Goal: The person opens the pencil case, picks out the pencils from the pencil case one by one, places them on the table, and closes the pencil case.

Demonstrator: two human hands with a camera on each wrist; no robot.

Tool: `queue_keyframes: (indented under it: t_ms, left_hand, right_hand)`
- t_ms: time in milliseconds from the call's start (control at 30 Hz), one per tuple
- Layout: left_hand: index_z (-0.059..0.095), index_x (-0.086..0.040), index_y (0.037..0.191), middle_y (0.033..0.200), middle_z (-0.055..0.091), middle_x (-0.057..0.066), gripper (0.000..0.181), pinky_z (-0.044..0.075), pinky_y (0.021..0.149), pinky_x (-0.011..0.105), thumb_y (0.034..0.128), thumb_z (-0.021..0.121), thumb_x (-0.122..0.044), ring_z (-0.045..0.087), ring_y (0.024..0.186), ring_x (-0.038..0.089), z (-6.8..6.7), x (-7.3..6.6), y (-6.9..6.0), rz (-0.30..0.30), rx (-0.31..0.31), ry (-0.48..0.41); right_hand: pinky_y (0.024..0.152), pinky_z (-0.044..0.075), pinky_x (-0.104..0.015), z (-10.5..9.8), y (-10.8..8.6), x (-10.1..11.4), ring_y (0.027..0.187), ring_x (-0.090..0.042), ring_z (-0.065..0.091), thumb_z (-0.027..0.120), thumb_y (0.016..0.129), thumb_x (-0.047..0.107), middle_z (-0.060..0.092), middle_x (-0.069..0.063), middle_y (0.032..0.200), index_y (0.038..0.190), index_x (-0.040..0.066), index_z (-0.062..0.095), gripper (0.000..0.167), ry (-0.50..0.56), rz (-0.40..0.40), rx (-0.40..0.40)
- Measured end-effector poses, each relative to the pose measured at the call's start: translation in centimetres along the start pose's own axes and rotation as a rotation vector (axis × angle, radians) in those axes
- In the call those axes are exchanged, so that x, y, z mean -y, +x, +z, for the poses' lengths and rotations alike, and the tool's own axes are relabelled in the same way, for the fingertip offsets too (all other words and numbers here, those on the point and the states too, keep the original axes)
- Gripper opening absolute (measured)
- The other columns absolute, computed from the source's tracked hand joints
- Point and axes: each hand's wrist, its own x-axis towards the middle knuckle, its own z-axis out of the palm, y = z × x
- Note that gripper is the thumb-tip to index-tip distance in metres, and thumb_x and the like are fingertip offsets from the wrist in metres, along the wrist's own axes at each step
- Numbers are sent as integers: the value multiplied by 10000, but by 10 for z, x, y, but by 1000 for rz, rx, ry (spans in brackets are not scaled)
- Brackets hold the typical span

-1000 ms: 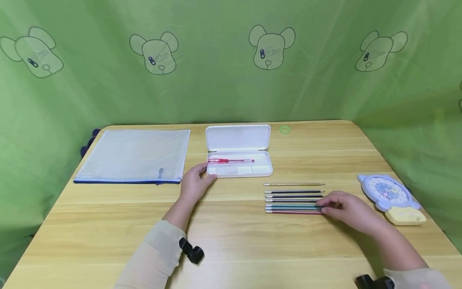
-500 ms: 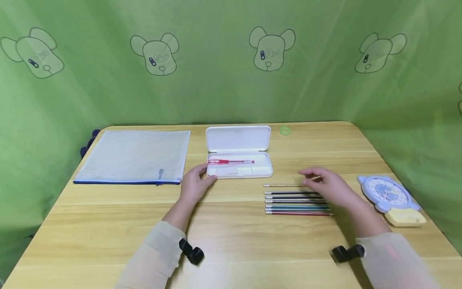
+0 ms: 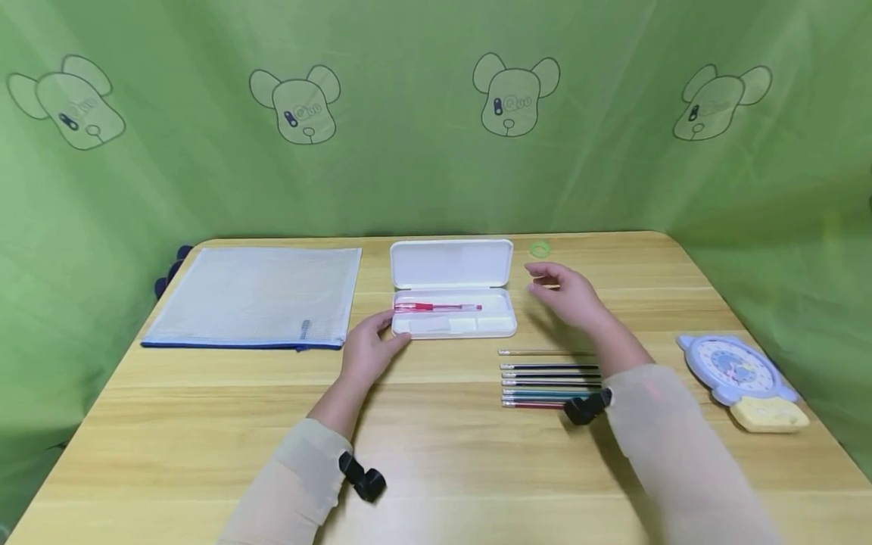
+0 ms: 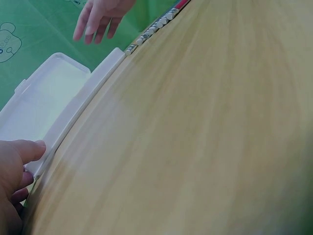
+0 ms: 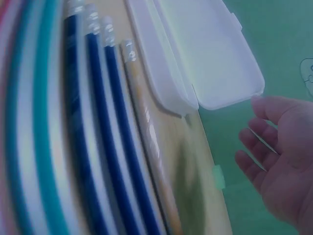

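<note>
A white pencil case (image 3: 452, 265) lies with its lid raised in the middle of the table, a red gel pen (image 3: 436, 307) inside its base. My left hand (image 3: 368, 350) holds the case at its front left corner, thumb at the front edge and fingers along the side. To the right of the case, my right hand (image 3: 568, 297) hovers in the air, fingers loosely bent and holding nothing. Below that hand, several pencils (image 3: 545, 376) lie in parallel rows, eraser ends to the left. My right sleeve covers their other ends in the head view.
A clear mesh zip pouch (image 3: 255, 295) with a blue zip lies at the left. At the right edge sit a blue toy clock (image 3: 736, 367) and a yellow block-shaped item (image 3: 770, 415). A small green ring (image 3: 540, 249) is near the back edge. Green curtain hangs behind.
My right hand has lifted from the right ends of the pencils and moved away and to the left, towards the pencil case. My left hand has stayed on the case.
</note>
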Motion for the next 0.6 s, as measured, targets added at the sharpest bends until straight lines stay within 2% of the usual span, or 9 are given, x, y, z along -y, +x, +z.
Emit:
queue_keyframes:
  t_ms: [300, 600]
  left_hand:
    - [608, -52, 1310, 1321, 643, 106, 535, 397, 1150, 437, 843, 762, -262, 536, 1316, 294, 1, 1, 0, 9, -11, -5]
    - [606, -55, 1312, 1329, 638, 107, 539, 398, 1150, 440, 841, 765, -264, 534, 1318, 295, 0, 2, 1, 5, -7, -8]
  right_hand:
    - [1117, 404, -545, 10, 31, 12, 1322, -414, 466, 564, 973, 127, 444, -237, 1469, 1519, 76, 318, 601, 72, 25, -1]
    - [1142, 401, -491, 15, 43, 17, 1335, -398, 468, 567, 971, 94, 467, -234, 1444, 1526, 66, 297, 618, 143, 21, 13]
